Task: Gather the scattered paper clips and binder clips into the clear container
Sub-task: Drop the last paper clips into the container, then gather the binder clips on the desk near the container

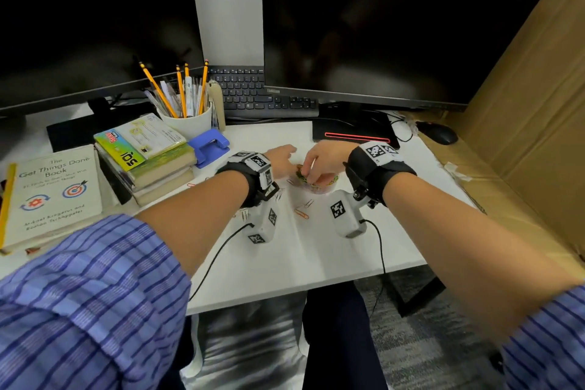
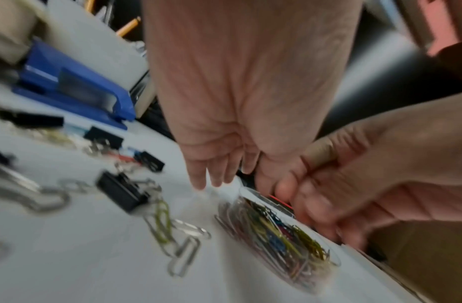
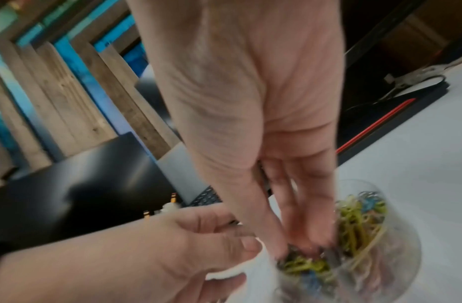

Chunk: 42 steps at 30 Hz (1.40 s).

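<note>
The clear container [image 3: 395,262] sits on the white desk [image 1: 316,256] in front of you, between your two hands — a small round see-through tub, its wall showing a tangle of green, yellow, blue and pinkish paper clips [image 2: 281,235] heaped inside. Your right hand [image 1: 326,161] is over its mouth with the fingers [image 3: 302,205] pointing down into the pile, their tips bunched among the clips; the blur hides whether they pinch anything. Your left hand [image 1: 281,158] is just beside the tub on its left, fingers loosely curled; whether it touches the wall I cannot tell. Loose on the desk to the left lie black binder clips [image 2: 120,192] and several silver and green paper clips [image 2: 183,254], with orange ones [image 1: 302,212] nearer you. Beyond them stand a blue hole punch [image 1: 210,146], a stack of books [image 1: 152,161] and a white cup of pencils [image 1: 186,120].
</note>
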Available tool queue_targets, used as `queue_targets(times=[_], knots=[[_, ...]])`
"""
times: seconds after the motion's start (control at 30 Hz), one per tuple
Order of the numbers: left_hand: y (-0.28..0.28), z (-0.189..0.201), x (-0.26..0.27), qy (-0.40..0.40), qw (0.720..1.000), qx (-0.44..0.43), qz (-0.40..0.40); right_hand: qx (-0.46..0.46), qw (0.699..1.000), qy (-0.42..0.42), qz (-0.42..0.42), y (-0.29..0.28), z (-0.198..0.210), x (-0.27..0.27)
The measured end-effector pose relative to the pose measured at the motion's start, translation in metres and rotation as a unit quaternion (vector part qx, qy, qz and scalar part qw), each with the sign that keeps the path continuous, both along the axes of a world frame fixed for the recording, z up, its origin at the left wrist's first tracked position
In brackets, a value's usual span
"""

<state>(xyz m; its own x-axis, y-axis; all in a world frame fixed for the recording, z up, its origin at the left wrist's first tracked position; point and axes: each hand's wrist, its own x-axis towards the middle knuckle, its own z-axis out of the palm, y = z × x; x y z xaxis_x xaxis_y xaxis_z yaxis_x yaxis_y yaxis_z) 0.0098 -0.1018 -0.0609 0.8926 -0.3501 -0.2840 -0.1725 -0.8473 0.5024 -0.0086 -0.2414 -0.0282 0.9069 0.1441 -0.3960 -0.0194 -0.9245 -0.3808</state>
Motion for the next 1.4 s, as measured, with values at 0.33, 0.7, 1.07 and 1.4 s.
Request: queue_targets(times=[0.33, 0.7, 1.07, 1.4], knots=[[0.104, 0.004, -0.034, -0.043, 0.980, 0.185, 0.066, -0.241, 0.962, -0.017, 0.128, 0.062, -0.026, -0.046], [0.156, -0.005, -0.055, -0.042, 0.964, 0.247, 0.088, -0.102, 0.984, -0.096, 0.110, 0.107, -0.027, -0.041], [0.147, -0.001, -0.049, 0.008, 0.988, 0.140, 0.066, -0.074, 0.968, -0.119, 0.207, 0.137, -0.040, -0.027], [0.136, -0.009, -0.032, -0.072, 0.991, 0.082, 0.072, -0.120, 0.985, -0.123, 0.030, 0.099, -0.019, 0.005]])
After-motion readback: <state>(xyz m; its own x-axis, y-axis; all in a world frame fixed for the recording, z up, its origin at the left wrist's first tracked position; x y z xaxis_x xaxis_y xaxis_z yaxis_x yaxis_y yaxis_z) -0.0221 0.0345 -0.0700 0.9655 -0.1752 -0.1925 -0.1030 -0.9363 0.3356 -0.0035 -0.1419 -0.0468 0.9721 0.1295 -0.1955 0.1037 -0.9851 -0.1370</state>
